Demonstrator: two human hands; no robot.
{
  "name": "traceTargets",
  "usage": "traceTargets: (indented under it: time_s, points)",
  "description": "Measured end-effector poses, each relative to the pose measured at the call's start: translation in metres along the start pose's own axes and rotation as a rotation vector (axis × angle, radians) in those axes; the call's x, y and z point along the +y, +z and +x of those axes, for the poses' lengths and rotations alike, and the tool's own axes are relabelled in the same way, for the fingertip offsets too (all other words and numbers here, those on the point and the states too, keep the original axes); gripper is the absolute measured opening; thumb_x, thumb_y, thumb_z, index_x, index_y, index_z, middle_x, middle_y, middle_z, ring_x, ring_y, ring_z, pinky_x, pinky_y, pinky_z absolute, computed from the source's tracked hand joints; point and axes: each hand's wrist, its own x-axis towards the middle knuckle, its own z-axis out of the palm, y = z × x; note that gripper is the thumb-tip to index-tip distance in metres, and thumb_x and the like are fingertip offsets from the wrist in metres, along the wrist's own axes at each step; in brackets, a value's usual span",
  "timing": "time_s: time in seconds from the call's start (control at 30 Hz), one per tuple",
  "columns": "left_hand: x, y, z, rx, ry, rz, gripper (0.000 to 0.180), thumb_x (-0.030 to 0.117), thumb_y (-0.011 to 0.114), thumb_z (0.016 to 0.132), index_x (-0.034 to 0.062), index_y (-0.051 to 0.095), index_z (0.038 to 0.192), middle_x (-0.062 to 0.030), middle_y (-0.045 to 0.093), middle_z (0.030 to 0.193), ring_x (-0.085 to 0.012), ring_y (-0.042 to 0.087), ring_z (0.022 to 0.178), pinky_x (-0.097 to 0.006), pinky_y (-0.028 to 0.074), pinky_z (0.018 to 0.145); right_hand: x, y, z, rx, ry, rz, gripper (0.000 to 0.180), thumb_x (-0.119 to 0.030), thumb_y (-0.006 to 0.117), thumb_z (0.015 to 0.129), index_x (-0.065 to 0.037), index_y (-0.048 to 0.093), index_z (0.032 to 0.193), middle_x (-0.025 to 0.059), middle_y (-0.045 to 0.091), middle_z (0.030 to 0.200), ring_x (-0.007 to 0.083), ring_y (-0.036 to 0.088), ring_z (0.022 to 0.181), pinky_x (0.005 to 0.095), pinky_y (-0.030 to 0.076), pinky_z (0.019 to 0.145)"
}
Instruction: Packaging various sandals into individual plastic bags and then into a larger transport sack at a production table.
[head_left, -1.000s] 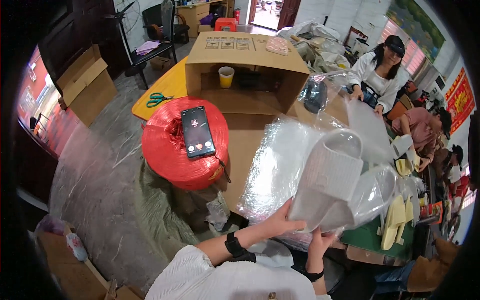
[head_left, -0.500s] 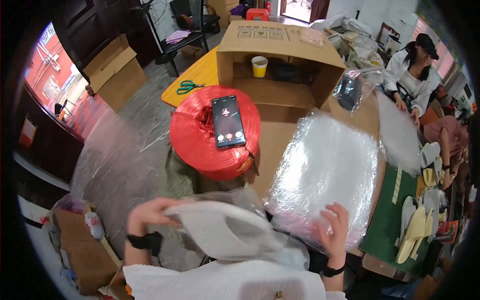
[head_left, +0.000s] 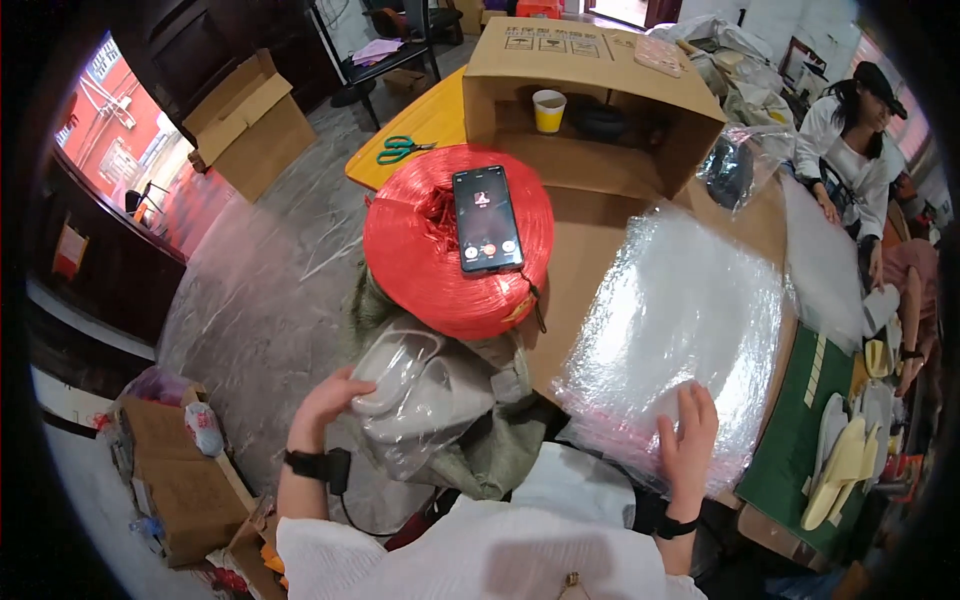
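Fingers of your left hand (head_left: 325,400) are curling closed over the top of a bagged pale grey item (head_left: 420,395), a moulded piece wrapped in clear plastic, and you are setting it down on the olive-green sack (head_left: 490,450) just below the big red twine spool (head_left: 455,240). Your right hand (head_left: 688,440) is lying flat and spread, holding nothing, with its fingertips pressing on the near edge of the stack of clear plastic bags (head_left: 680,320).

By the look of it, you are parking one packed piece while steadying the stack for the next bag. The next move is calling for a clean release on the left, so the piece is resting settled rather than sliding off the soft sack, and for peeling a single slippery bag with the right.

Beyond your left fingers, a smartphone (head_left: 487,218) is lying on the spool, just above the bagged piece; lifting too high risks nudging it. Further out, the open cardboard box (head_left: 590,90) is holding a yellow paper cup (head_left: 549,110), and green scissors (head_left: 400,150) are lying on the yellow board. To the left of your left hand, plastic-covered floor is offering open room. To the right of your right fingers the brown tabletop (head_left: 590,240) is ending close by, with pale yellow insoles (head_left: 840,465) on a green mat and another person (head_left: 850,130) working beyond.
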Motion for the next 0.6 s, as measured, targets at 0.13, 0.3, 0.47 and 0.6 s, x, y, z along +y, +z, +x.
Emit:
traceTargets:
  time_s: [0.13,0.3,0.47,0.6]
  points:
    - [0.019,0.040,0.055,0.191,-0.017,0.181,0.052,0.017,0.071,0.083,-0.0017,0.057,0.130,-0.0108,0.070,0.108,-0.0193,0.066,0.096,-0.036,0.052,0.078,-0.003,0.000,-0.002,0.008,0.021,-0.012,0.050,-0.013,0.070,0.086,-0.003,0.058,0.134,0.0202,0.049,0.146,0.0397,0.044,0.135,0.0466,0.035,0.112]
    - [0.018,0.023,0.103,0.382,0.152,0.072,0.051,0.015,0.067,0.085,-0.0041,0.050,0.129,-0.0169,0.065,0.111,-0.0300,0.066,0.088,-0.043,0.051,0.069,-0.001,0.001,-0.005,0.009,0.029,0.014,0.052,-0.014,0.071,0.086,-0.004,0.058,0.136,0.0185,0.049,0.147,0.0393,0.043,0.136,0.0465,0.034,0.113]
    - [-0.025,0.035,0.140,0.483,0.221,-0.095,0.041,0.019,0.063,0.087,-0.0012,0.052,0.121,-0.0150,0.065,0.099,-0.0253,0.066,0.081,-0.041,0.053,0.061,0.004,0.006,-0.007,0.031,0.033,-0.006,0.053,-0.022,0.073,0.085,-0.007,0.058,0.133,0.0156,0.051,0.145,0.0392,0.044,0.135,0.0497,0.035,0.110]
    - [-0.063,0.091,0.201,0.400,0.214,-0.229,0.046,0.021,0.061,0.092,0.0040,0.050,0.134,-0.0144,0.066,0.114,-0.0267,0.066,0.094,-0.040,0.056,0.071,0.005,0.001,-0.008,0.050,0.056,-0.040,0.052,-0.023,0.073,0.085,-0.008,0.058,0.132,0.0151,0.051,0.144,0.0393,0.044,0.135,0.0500,0.036,0.109]
